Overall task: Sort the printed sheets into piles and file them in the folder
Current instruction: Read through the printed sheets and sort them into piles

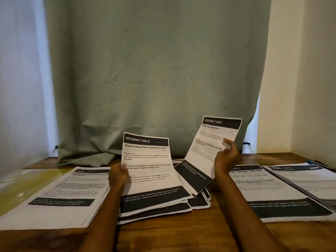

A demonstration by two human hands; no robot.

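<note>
I've got two sheets up at once, prob. to read both headers side by side before choosing piles. Left hand (118, 174) pinches the left edge of the "Sharpen Eyebrow Pencil" sheet (148, 166), thumb on the print, tilted up off the centre stack so the title faces me. Right hand (226, 157) grips the second sheet (211, 146) by its right edge, thumb over the front; that page is lifted higher, leaning to 1 o'clock, bottom corner hanging just above the stack. Both headers read DRESSING TABLE, so my guess is they belong in the same pile.

Unsorted centre stack (163, 206) sits at 6 o'clock between my forearms, fanned and untidy, which fits sheets being peeled off the top one by one.

Sorted piles spread w/ gaps so they don't mix: left pile (60, 197) at 8 o'clock, right pile (276, 193) at 4 o'clock, far-right pile (309, 177) at 3 o'clock, partly overlapping its neighbour.

Folder: the yellowish clear plastic thing (23, 182) at 9 o'clock, partly under the left pile, is prob. it; can't tell for sure. Nothing looks filed in it yet.

All on the wooden table (163, 237); green curtain (154, 70) hangs behind at 12 o'clock.
</note>
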